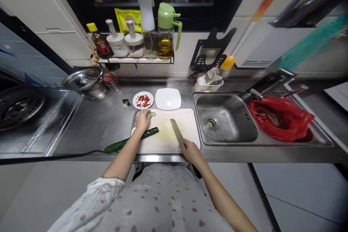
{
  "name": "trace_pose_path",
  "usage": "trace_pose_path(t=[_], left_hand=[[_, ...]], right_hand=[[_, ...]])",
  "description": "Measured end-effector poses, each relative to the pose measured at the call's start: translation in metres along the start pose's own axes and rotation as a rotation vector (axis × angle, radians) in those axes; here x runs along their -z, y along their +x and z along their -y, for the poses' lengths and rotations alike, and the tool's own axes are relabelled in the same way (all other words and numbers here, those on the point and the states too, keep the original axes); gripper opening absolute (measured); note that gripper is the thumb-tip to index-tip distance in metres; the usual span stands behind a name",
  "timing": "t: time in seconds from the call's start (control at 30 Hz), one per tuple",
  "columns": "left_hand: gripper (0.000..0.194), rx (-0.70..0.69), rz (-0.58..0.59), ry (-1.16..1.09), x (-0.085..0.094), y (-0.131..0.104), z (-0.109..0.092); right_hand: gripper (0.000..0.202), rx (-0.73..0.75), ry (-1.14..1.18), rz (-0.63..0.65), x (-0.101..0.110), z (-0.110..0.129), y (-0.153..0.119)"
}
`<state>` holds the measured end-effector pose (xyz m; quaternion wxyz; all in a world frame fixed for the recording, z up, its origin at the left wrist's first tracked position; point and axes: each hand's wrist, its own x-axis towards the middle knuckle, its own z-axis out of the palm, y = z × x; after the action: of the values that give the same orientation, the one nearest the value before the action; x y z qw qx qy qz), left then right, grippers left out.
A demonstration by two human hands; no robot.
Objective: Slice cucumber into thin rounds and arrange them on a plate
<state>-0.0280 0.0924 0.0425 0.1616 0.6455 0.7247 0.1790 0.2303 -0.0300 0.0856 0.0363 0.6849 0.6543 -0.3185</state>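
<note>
A long green cucumber [116, 146] lies across the left edge of the white cutting board [187, 121], partly hidden under my left forearm. At the board's upper left, the fingertips of my left hand [143, 120] are closed on small pale green cucumber slices [152, 114]. My right hand [191, 150] grips the handle of a knife [177, 131], whose blade rests over the board and points up and left. Behind the board stand a round plate [135, 101] with chopped red pieces [143, 100] and a bare white square plate [168, 98].
Dark-skinned cucumber scraps [125, 103] lie left of the round plate. A lidded steel pot [92, 85] stands farther left. On the right are the sink [231, 123] and a red plastic bag [280, 117]. Bottles and jars fill the wall shelf [136, 59] above.
</note>
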Motion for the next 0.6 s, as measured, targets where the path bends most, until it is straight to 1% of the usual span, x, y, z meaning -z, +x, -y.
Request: trace_pose_path(t=[0.07, 0.17, 0.37, 0.47, 0.6], left_hand=[[0.027, -0.001, -0.007, -0.057, 0.002, -0.009, 0.000], [0.025, -0.047, 0.021, -0.122, 0.004, -0.027, 0.001], [0.024, -0.191, 0.072, -0.149, 0.006, -0.062, 0.005], [0.025, -0.247, 0.106, -0.162, 0.005, -0.072, 0.005], [0.027, -0.235, 0.134, -0.149, 0.002, -0.077, 0.003]], right_hand=[[0.020, 0.012, -0.002, -0.003, -0.001, 0.002, 0.001], [0.019, 0.038, 0.001, -0.008, -0.002, 0.006, 0.001], [0.019, 0.063, -0.016, 0.014, -0.002, 0.023, 0.001], [0.020, 0.078, -0.029, 0.028, -0.003, 0.035, 0.001], [0.022, 0.104, -0.057, 0.041, -0.005, 0.051, 0.001]])
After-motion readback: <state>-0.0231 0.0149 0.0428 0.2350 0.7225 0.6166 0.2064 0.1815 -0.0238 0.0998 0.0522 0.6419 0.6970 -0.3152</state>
